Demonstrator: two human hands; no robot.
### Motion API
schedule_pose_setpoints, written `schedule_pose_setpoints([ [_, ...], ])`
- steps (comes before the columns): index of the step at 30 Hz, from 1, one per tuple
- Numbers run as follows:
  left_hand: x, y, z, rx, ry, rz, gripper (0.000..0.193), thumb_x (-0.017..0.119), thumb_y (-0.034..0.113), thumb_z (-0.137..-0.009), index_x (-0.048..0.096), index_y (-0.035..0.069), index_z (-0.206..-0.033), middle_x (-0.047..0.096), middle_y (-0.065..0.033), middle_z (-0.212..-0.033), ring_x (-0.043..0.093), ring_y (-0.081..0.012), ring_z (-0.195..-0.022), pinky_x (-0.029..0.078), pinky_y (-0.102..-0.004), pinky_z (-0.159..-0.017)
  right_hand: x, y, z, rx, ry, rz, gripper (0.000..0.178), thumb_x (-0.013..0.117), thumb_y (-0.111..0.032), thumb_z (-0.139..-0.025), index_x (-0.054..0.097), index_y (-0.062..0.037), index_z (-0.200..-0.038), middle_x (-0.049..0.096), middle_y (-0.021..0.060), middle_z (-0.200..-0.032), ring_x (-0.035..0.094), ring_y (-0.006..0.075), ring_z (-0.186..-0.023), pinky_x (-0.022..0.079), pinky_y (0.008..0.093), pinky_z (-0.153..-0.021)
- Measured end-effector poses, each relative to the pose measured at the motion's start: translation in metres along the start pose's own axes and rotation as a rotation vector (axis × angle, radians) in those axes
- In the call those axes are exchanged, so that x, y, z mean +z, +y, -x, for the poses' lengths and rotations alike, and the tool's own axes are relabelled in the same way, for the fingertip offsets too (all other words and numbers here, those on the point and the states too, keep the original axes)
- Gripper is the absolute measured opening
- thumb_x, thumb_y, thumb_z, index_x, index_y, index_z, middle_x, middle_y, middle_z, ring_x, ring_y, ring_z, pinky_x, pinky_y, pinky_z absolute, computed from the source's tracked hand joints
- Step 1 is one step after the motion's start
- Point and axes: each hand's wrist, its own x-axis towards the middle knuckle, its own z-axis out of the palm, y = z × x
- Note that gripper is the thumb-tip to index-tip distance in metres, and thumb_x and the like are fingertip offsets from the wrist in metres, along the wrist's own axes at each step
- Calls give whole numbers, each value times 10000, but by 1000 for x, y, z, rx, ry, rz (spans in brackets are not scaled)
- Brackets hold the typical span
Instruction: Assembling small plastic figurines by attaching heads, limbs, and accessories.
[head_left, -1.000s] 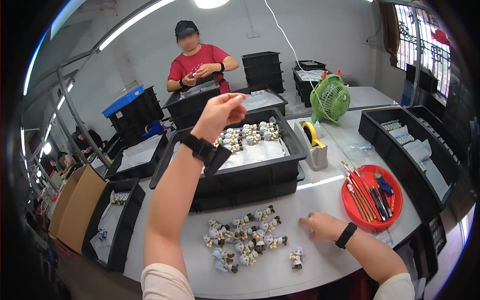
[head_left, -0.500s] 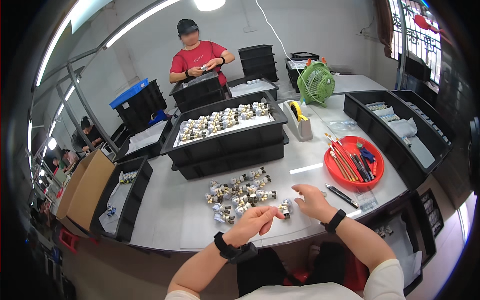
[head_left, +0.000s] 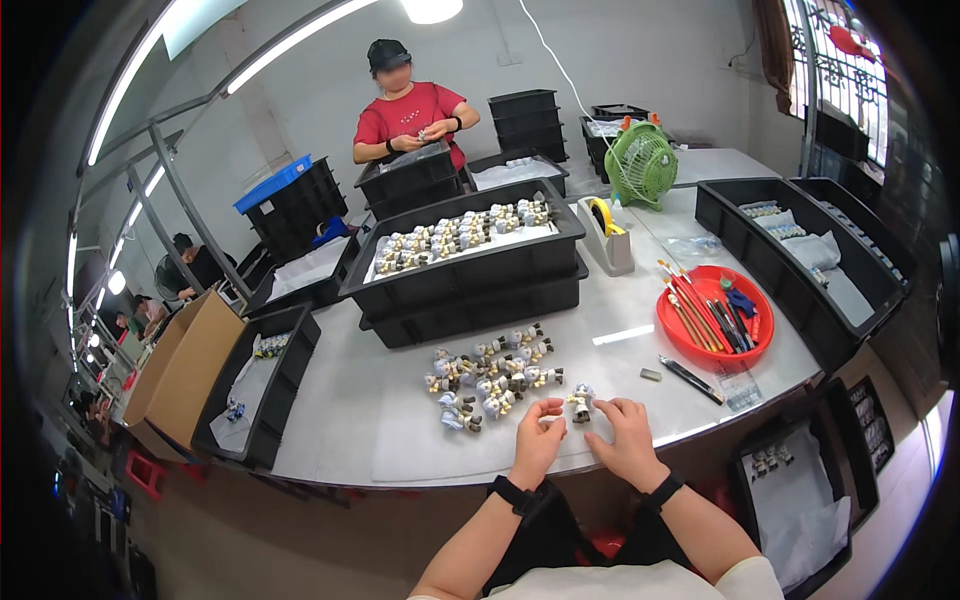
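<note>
One small figurine with pale hair, a white body and dark feet is between my hands at the table's near side. My left hand is left of it, fingers loosely curled and thumb apart, with nothing visible in them. On the other side my right hand has its fingers spread, the fingertips right beside the figurine; whether they touch it I cannot tell. Several similar figurines lie in a loose group on the table, left of and beyond my hands.
Stacked black trays full of figurines stand beyond the group. To the right are a red basin of brushes and pens, a black pen-like tool, a small grey block, a tape dispenser and a green fan. A co-worker stands opposite.
My left hand has drawn back from the figurine, and my right hand has come lower and closer to its right side. The grey block is now uncovered. The whole view has shifted slightly.
</note>
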Motion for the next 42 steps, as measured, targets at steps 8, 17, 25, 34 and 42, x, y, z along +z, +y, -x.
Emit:
schedule_pose_setpoints([
  [8,-2,-11,8,133,74,128,150,499,7,-828,506,-15,-976,550,-60,-897,559,-109,-769,464,-233,-713,21,-19,-13,-15,121,-105,416,623,-93,-660,532,-57,-1065,444,166,-1055,459,310,-911,408,380,-765],
  [17,-10,0,1,-140,74,448,119,481,-9,-816,516,-6,-929,555,-78,-904,560,-143,-791,459,-264,-746,28,-19,-10,-105,157,96,327,603,-104,-681,578,-71,-1005,500,151,-1011,491,298,-891,428,369,-722],
  [25,15,-5,16,517,89,-414,163,510,-30,-755,545,10,-910,545,-118,-902,575,-208,-707,476,-265,-606,29,-17,-9,-108,188,126,370,629,-127,-637,582,-88,-1002,516,114,-1008,507,280,-874,428,361,-699],
  [34,14,-4,17,588,78,-492,154,522,-40,-754,551,5,-898,556,-125,-893,572,-221,-723,472,-272,-623,32,-16,-9,-103,174,134,336,613,-129,-669,585,-95,-1002,521,104,-1025,508,269,-890,421,355,-718],
  [42,14,-4,18,592,73,-481,151,523,-40,-754,550,1,-896,556,-129,-888,572,-229,-721,474,-275,-612,31,-18,-8,-110,176,130,345,608,-112,-662,581,-84,-1005,518,121,-1022,505,278,-869,423,357,-722],
])
